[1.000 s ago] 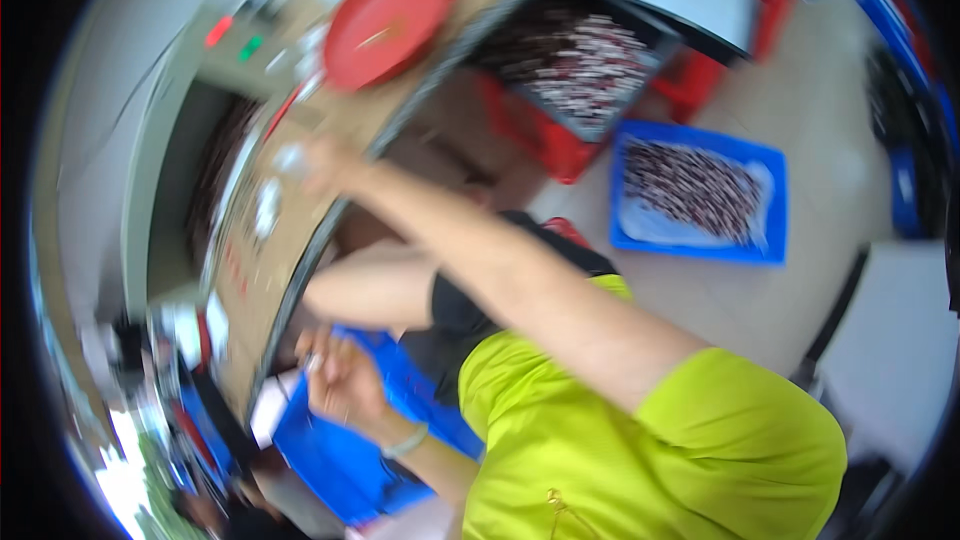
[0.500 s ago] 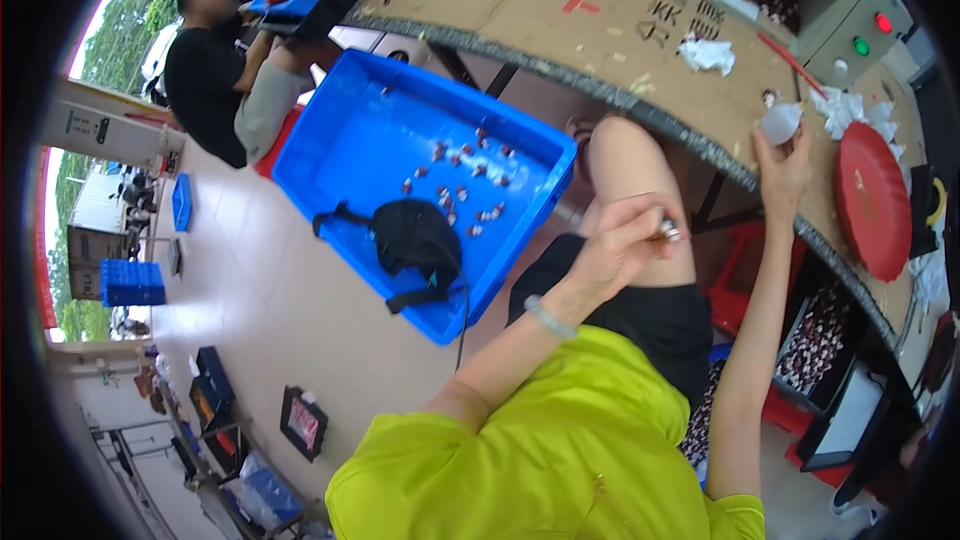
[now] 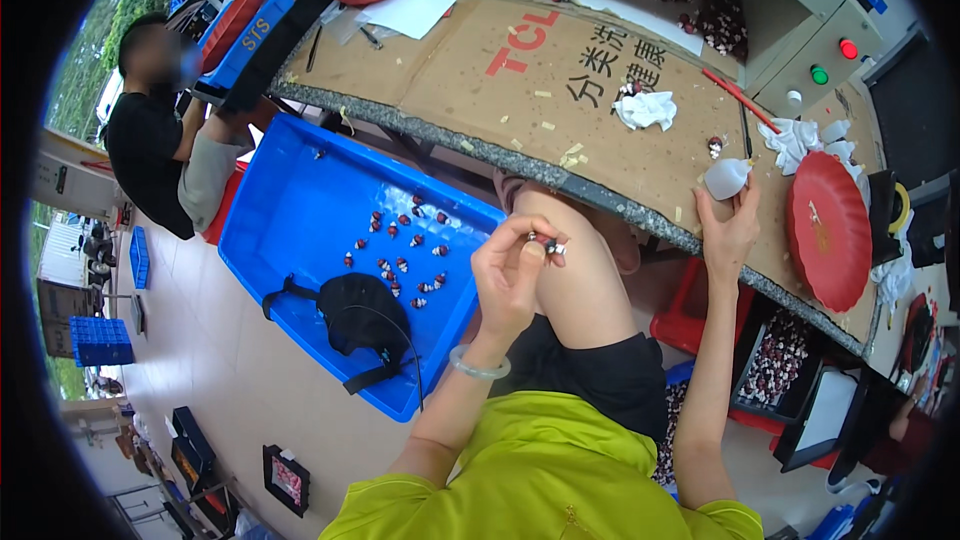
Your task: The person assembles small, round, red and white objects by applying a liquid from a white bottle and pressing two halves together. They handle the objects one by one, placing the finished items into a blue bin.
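Above my bent knee, my left hand [image 3: 512, 275] pinches a small dark and silvery part [image 3: 550, 245] between thumb and fingers. The fingertips hide some of it. My right hand [image 3: 730, 230] has its fingers around a small translucent white squeeze bottle [image 3: 724, 180], tilted over the table's near edge. Just beyond the bottle, a small dark-red and white piece [image 3: 714, 147] lies on the cardboard-covered table [image 3: 450, 70]. In the blue tub [image 3: 290, 210] to my left, several similar red and white pieces [image 3: 403, 265] are scattered beside a black bag [image 3: 362, 315].
A red scalloped tray [image 3: 832, 230] stands right of my right hand, beside crumpled white tissues [image 3: 795, 143]. Another tissue [image 3: 645, 110] lies mid-table. A machine cabinet [image 3: 810, 55] with lit buttons rises behind. A person in black [image 3: 150, 155] sits at the far left.
The whole view has shifted, with the table showing more fully. My left hand has turned more upright, still pinching the small part. My right hand stays on the bottle.
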{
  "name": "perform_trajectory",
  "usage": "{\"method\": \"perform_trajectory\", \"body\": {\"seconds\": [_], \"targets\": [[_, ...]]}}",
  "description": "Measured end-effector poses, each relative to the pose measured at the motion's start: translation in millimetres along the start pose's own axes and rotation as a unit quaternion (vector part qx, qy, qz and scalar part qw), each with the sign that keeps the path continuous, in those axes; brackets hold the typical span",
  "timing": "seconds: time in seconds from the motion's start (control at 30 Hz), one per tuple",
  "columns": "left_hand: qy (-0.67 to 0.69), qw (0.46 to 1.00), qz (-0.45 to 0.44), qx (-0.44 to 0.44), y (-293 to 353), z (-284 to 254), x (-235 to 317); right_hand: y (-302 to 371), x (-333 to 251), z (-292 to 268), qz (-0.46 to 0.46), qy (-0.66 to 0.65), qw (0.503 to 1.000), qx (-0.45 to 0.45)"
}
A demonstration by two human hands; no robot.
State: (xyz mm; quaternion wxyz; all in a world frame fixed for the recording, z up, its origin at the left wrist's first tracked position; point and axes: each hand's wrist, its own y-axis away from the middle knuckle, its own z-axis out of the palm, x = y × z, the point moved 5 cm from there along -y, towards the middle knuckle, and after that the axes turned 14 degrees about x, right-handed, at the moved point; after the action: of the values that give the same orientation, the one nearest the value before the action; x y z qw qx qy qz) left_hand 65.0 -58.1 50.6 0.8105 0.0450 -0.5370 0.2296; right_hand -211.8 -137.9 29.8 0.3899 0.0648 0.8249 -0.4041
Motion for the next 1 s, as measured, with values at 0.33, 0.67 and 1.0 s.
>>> {"method": "perform_trajectory", "body": {"seconds": [0.33,0.67,1.0], "targets": [[-0.018,1.000,0.023,0.003,1.0,1.4,-22.2,0.4,-0.6,0.0,0.013,0.006,1.000,-0.009],[-0.033,0.999,0.029,0.002,-1.2,1.4,-23.7,0.9,2.1,0.2,0.003,0.001,1.000,0.004],[-0.700,0.711,-0.025,0.053,-59.4,-220.7,-45.8,-14.0,-2.4,-1.2,0.124,-0.126,0.984,-0.021]]}}
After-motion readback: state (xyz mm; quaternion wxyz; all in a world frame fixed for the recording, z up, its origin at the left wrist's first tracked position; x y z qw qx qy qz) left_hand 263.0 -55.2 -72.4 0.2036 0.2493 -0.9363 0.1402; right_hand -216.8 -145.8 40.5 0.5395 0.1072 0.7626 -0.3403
